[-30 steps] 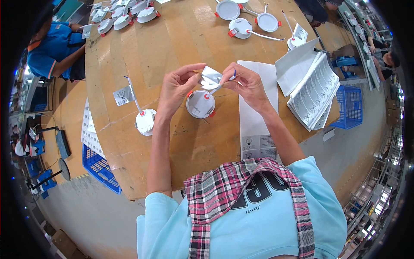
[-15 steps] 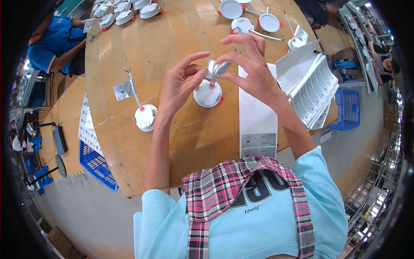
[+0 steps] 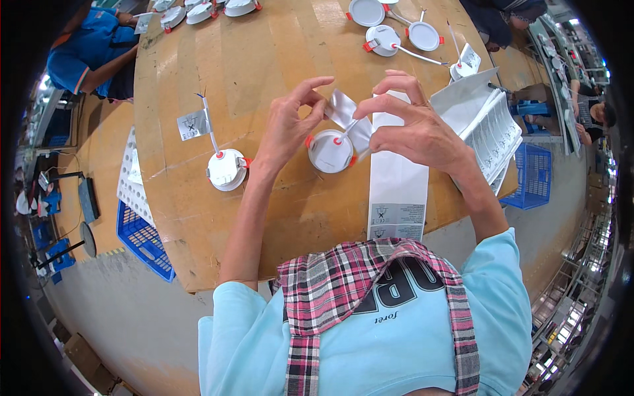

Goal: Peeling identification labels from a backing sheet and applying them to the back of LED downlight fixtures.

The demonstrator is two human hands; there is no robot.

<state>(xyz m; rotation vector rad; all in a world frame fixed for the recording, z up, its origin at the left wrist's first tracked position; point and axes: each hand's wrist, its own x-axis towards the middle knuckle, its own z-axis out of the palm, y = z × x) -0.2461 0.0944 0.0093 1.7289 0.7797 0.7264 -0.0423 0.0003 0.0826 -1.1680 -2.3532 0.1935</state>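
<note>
Left hand [image 3: 287, 129] raised over the table, thumb and forefinger pinching the left edge of a small silvery label [image 3: 343, 109]; other fingers loosely curled. Right hand [image 3: 413, 129] arched opposite, fingertips pinching the label's right side where it meets the thin white lead. Label held between both hands, off the table, tilted.

Directly below hangs or rests a round white downlight [image 3: 330, 150] with red spring clips; contact with the table cannot be told. Its lead runs up to the label.

Judgement: label is being folded around the lead. To do it well, keep both halves aligned before pressing, squeeze from the lead outward so no wrinkle forms, keep the lamp's weight off the wire.

Just right, under the right wrist: long white backing strip [image 3: 396, 178] running toward the near edge of the brown table [image 3: 198, 218]. Further right: stack of white sheets [image 3: 492, 129]. Left: a finished-looking downlight [image 3: 226, 169] with its tag [image 3: 193, 124] on a lead. Far edge: more white lamps [image 3: 386, 36]. Far left: another person's blue sleeve [image 3: 86, 56]. Blue crates, one left below the table [image 3: 142, 237], one right [image 3: 535, 178].
</note>
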